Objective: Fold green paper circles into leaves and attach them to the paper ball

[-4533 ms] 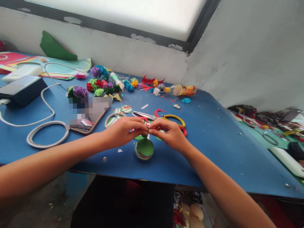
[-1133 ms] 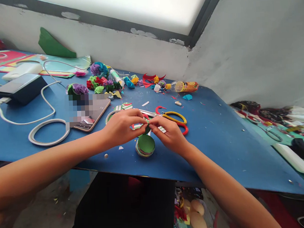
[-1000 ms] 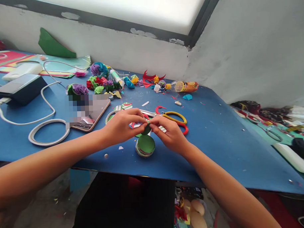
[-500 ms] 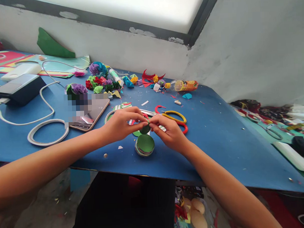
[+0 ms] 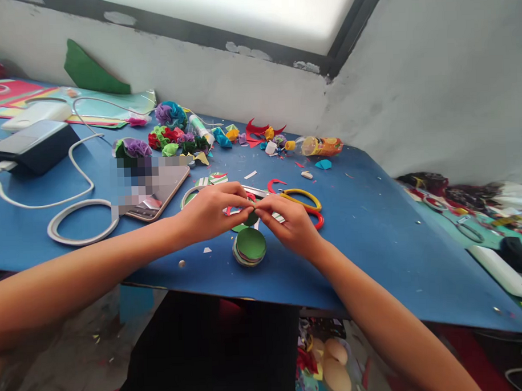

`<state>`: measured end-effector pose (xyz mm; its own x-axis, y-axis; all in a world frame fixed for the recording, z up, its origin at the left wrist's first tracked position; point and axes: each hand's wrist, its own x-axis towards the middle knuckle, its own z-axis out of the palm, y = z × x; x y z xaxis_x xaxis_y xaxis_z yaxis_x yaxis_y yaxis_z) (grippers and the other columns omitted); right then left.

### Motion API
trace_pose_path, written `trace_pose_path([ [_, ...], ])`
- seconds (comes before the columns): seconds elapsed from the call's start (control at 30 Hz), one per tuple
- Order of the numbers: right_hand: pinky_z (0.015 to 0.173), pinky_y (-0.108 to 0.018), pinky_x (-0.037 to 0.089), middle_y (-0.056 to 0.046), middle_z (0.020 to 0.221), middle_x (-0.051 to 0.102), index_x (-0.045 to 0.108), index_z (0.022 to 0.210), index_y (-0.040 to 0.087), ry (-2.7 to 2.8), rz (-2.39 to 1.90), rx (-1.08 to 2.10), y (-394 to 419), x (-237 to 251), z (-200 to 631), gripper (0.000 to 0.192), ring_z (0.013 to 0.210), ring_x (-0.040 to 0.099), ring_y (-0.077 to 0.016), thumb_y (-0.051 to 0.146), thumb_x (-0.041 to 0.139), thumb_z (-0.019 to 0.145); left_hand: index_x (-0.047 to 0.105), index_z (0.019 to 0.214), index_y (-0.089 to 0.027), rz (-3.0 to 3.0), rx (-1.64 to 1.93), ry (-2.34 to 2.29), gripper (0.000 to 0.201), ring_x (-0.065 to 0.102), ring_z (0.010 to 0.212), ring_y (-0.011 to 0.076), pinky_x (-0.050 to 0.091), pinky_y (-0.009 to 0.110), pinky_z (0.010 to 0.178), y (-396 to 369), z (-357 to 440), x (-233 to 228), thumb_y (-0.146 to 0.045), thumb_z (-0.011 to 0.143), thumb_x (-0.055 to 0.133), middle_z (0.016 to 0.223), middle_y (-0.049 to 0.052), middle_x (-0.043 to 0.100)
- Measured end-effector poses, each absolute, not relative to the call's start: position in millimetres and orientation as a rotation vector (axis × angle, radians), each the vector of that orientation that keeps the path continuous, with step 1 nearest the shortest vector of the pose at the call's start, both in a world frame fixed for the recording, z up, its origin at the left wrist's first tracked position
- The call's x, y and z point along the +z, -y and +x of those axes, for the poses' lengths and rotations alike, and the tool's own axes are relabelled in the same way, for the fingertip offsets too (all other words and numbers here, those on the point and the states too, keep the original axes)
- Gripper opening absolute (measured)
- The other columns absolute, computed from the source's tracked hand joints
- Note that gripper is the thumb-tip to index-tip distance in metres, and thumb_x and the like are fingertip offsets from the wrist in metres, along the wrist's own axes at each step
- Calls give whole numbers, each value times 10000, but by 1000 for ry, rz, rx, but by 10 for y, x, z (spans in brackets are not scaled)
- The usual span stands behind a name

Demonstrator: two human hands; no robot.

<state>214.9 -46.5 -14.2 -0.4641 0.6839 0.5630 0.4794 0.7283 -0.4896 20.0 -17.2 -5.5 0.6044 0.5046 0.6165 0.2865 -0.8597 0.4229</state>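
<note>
blue table (image 5: 374, 243), with one green disc (image 5: 250, 220) in a two-handed pinch

- left of the frame: a dark box (image 5: 32, 149) is sitting with a white cable (image 5: 39, 206) looping in front of it; below and to its right, a white ring (image 5: 76, 242) is lying flat.
- left of centre: a phone (image 5: 170, 184), partly blurred out, is lying just beside the ring; ruffled paper bunches (image 5: 171, 114), purple, blue, red and green, are clustering above it.
- centre: the left hand (image 5: 208, 211) is keeping thumb and fingertips narrow, pinching the green disc near its upper edge. the disc is hanging between the two hands, just above a stack of round discs (image 5: 250, 248) whose top piece is showing green.
- right of centre: the right hand (image 5: 287, 220) is pinching the same edge from its own side, fingertips nearly meeting the other hand's. scissors (image 5: 261, 191) are lying behind both hands, their yellow and red handles pointing right; a red curved scrap (image 5: 271, 186) is resting near them.
- upper right of centre: a bottle (image 5: 325, 146) with a yellow cap is lying on its side; a blue scrap (image 5: 324, 165) is resting just below it.
- right edge: a white device (image 5: 501, 270) is lying on a green surface (image 5: 472, 239).
</note>
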Motion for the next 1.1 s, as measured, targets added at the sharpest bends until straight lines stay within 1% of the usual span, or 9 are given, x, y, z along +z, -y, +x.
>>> trace_pose_path([
  [0.27,702,-240,457,-31,826,623,588,928,165,2169,-853,353,472,-151,2142,119,758,571,-113,178,491,860,679,821,-141,2561,1094,-642,136,580,737,108,464,238,678,170,192,-62,-203,809,559,824,60,625],
  [0.43,697,-236,453,-20,812,612,581,929,167,2158,-837,405,470,-139,2162,115,746,562,-103,164,490,859,668,828,-138,2503,1064,-552,130,550,716,88,446,218,659,140,178,-50,-196,821,552,803,48,606],
  [0.57,695,-235,454,-18,814,609,574,925,169,2153,-827,457,472,-129,2170,114,741,561,-98,157,479,863,654,832,-133,2457,1059,-583,131,539,721,81,438,210,672,143,185,-29,-207,828,546,798,40,593],
  [0.73,664,-226,463,-10,794,617,570,887,177,2117,-850,416,472,-133,2159,81,719,567,-99,172,498,848,617,757,-141,2407,1038,-708,114,541,720,88,440,218,683,161,212,-11,-224,806,556,782,15,589],
  [0.9,600,-215,453,-4,740,607,564,841,174,2029,-969,338,458,-125,2180,62,650,553,-95,194,506,835,600,699,-129,2296,1104,-991,140,530,685,88,443,205,657,78,191,11,-227,780,540,747,8,581],
  [1.03,604,-217,450,-2,731,601,566,840,174,2033,-961,233,462,-104,2204,58,632,540,-90,177,511,823,635,758,-129,2376,912,-1181,233,539,712,109,424,226,657,-13,142,3,-229,822,435,813,36,602],
  [1.1,610,-223,451,-3,718,593,562,828,172,2059,-946,201,471,-91,2209,57,629,533,-92,163,507,817,647,761,-137,2416,808,-1223,252,546,726,125,414,243,666,-34,124,-20,-232,822,422,818,44,612],
])
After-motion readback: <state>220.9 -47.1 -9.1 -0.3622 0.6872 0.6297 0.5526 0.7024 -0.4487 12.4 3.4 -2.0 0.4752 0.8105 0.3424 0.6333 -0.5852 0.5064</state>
